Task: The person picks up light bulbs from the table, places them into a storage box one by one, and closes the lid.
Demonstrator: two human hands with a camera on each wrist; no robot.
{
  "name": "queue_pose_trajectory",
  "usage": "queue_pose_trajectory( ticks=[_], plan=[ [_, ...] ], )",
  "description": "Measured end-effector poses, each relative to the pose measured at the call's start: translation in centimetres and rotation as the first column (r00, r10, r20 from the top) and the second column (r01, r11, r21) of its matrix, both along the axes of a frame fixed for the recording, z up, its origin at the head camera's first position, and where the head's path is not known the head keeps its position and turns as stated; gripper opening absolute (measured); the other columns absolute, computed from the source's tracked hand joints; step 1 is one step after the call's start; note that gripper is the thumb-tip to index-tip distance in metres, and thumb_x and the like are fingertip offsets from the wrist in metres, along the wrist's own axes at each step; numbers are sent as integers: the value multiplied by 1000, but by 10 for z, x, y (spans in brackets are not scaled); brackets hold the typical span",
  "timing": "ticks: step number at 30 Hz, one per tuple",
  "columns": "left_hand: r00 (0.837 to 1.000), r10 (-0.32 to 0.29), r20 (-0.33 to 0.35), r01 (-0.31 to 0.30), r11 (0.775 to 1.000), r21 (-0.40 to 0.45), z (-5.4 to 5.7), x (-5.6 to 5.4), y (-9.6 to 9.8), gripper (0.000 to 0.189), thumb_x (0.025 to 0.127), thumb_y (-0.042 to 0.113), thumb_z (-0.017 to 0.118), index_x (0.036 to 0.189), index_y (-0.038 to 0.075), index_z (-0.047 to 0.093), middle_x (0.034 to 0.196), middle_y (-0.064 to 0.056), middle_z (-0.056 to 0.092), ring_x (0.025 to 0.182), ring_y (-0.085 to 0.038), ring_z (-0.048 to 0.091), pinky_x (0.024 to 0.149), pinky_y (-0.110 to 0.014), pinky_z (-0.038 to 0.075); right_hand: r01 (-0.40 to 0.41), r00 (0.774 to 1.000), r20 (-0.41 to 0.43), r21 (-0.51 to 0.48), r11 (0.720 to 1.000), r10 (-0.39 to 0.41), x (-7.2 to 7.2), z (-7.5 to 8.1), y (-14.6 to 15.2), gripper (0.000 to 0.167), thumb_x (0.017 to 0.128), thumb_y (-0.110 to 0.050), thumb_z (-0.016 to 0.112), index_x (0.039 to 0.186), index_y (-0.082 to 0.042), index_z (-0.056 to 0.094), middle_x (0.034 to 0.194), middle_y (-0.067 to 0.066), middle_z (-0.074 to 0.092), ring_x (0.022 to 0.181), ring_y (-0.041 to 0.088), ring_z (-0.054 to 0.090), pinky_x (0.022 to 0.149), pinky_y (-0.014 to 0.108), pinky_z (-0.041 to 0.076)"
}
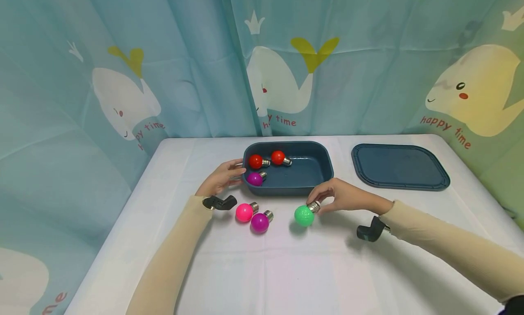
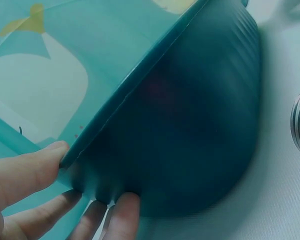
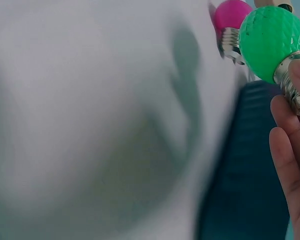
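The right wrist view's edge crops the green bulb (image 3: 267, 42).

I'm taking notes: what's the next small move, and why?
Perhaps bring the round green bulb with a silver metal base over the rectangular dark-blue tub: the right hand pinches that base, the left hand touches the tub, and three bulbs lie inside.

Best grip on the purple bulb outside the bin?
Likely its metal base, pinched from the right: the purple bulb lies with that narrow end pointing right and toward the bin, and the pink bulb sits close on its left.
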State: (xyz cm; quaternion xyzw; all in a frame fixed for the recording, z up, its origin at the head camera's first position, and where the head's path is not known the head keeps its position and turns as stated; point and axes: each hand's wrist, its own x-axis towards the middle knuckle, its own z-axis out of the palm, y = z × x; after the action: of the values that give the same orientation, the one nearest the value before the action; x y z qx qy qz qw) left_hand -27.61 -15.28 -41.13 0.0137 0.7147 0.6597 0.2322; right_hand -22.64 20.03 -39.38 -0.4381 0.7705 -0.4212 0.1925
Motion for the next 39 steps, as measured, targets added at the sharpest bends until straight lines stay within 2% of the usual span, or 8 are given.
queue_pose_trajectory(
  ticks=[8,17,22,31,39],
  plan=[
    [1000,4,-6,-4,1000,-7,0,-1,-1,61,96,10,50,149,1,20,153,-18,25,138,-34,31,112,-48,32,4,999,-45,19,1000,-3,-3,21,6,30,73,-1,76,103,-3,69,103,14,69,92,2,62,83,24,55],
    [1000,15,-6,-15,1000,-5,-4,-2,0,60,96,8,49,148,0,21,152,-19,27,137,-33,32,111,-48,34,-17,995,-99,25,1000,20,-9,43,8,31,76,-16,77,103,-2,68,102,14,69,91,2,63,82,25,56],
    [1000,12,-9,-12,1000,-6,-3,-2,0,60,96,8,49,148,0,20,152,-19,27,137,-33,32,111,-48,34,-13,995,-101,32,999,16,-12,53,7,32,75,-18,78,103,-4,69,103,11,69,91,2,64,81,25,56],
    [1000,0,-20,0,1000,-3,-4,-2,-1,60,96,9,49,148,0,20,152,-19,27,137,-34,32,111,-48,34,-1,990,-138,57,998,9,-22,63,6,31,75,-9,77,104,-3,68,106,15,68,93,2,63,83,24,55],
    [1000,6,-17,-6,1000,-5,-4,-2,-1,60,96,9,49,148,1,21,152,-19,27,137,-33,33,111,-48,34,70,990,-126,65,995,-61,-29,77,3,30,73,-2,76,103,-2,69,105,15,68,91,4,64,84,26,55]
  ],
)
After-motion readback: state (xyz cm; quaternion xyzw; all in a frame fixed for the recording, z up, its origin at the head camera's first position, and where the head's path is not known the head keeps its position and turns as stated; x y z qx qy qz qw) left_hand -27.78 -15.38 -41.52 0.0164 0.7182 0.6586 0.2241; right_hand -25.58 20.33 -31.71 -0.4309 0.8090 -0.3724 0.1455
